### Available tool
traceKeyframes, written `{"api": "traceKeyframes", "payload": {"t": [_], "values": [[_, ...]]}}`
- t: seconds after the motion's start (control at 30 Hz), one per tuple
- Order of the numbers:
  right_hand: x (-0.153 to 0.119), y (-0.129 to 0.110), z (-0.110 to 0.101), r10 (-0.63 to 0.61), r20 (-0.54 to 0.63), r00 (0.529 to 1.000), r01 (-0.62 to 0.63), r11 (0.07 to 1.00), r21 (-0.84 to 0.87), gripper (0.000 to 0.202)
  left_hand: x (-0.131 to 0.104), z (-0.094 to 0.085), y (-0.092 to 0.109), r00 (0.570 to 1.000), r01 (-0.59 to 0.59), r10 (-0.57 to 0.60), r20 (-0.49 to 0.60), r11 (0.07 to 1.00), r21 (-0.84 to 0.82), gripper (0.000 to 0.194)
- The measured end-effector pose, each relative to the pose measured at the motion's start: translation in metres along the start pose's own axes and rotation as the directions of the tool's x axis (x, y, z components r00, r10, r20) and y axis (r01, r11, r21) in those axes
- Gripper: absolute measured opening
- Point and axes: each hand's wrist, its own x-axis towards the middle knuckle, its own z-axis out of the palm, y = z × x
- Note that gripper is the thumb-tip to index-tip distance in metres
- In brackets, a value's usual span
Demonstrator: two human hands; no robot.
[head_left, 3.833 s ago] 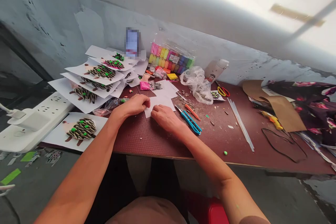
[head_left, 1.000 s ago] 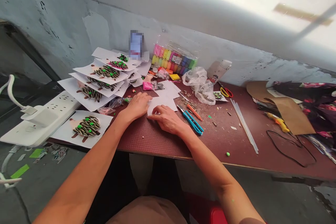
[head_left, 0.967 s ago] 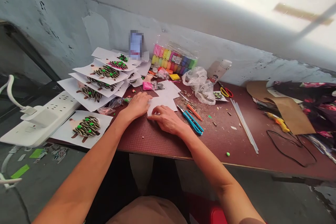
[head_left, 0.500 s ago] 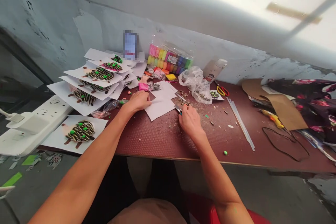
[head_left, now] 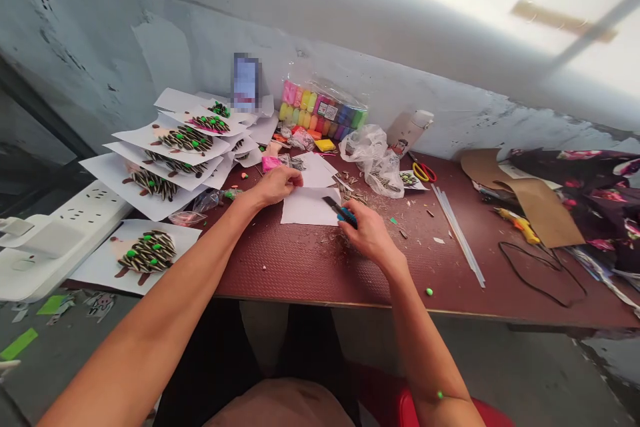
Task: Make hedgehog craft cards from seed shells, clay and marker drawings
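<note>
My right hand is closed around a utility knife with a teal handle. Its dark blade end points up and left over a small white sheet of paper. At the upper left corner of that sheet is my left hand, fingers curled together and seemingly pinching the paper; the fingertips are partly hidden. Another white sheet lies just behind. Beside the knife, striped sunflower seeds are scattered on the dark red table.
Paper sheets with seed-covered hedgehog figures are stacked at left, by a white power strip. Behind are colored clay packs, a plastic bag and a bottle. Rightward lie scissors, clear sticks and a glue gun.
The front sheet has turned so its near edge lies roughly level. My right hand has lifted the knife from beside the paper to above it. My left hand has shifted slightly right.
</note>
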Motion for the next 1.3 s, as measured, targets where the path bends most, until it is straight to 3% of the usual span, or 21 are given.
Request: {"api": "traceKeyframes", "payload": {"t": [0.1, 0.17, 0.23, 0.33, 0.5, 0.77, 1.3], "values": [[0.000, -0.016, -0.001, -0.080, 0.132, 0.988, 0.080, 0.997, 0.003, 0.019, 0.000, 0.003, 0.002, 0.997, -0.050, 0.051, -0.060, 0.998, 0.023, 0.030], [0.002, -0.026, 0.001, -0.101, 0.186, 0.977, 0.107, 0.994, -0.024, 0.020, -0.004, 0.000, 0.003, 0.998, -0.023, 0.024, -0.054, 0.999, 0.027, 0.025], [0.005, -0.034, 0.005, -0.128, 0.230, 0.965, 0.144, 0.988, -0.057, 0.017, -0.010, -0.006, 0.005, 0.998, 0.044, -0.043, 0.055, 0.999, -0.009, 0.023], [0.010, -0.043, 0.008, -0.163, 0.287, 0.944, 0.202, 0.973, -0.111, 0.016, -0.018, -0.015, 0.004, 0.971, 0.049, -0.030, 0.238, 0.996, -0.074, 0.025], [0.017, -0.052, 0.005, -0.201, 0.365, 0.909, 0.274, 0.948, -0.162, 0.019, -0.022, -0.022, 0.002, 0.951, 0.015, 0.025, 0.310, 0.992, -0.126, 0.031], [0.022, -0.054, 0.010, -0.216, 0.394, 0.894, 0.310, 0.931, -0.194, 0.021, -0.023, -0.024, 0.002, 0.941, 0.063, -0.011, 0.339, 0.988, -0.142, 0.034], [0.028, -0.056, 0.010, -0.226, 0.422, 0.878, 0.343, 0.913, -0.223, 0.023, -0.027, -0.028, 0.007, 0.926, 0.030, -0.023, 0.376, 0.999, -0.012, 0.042]]}}
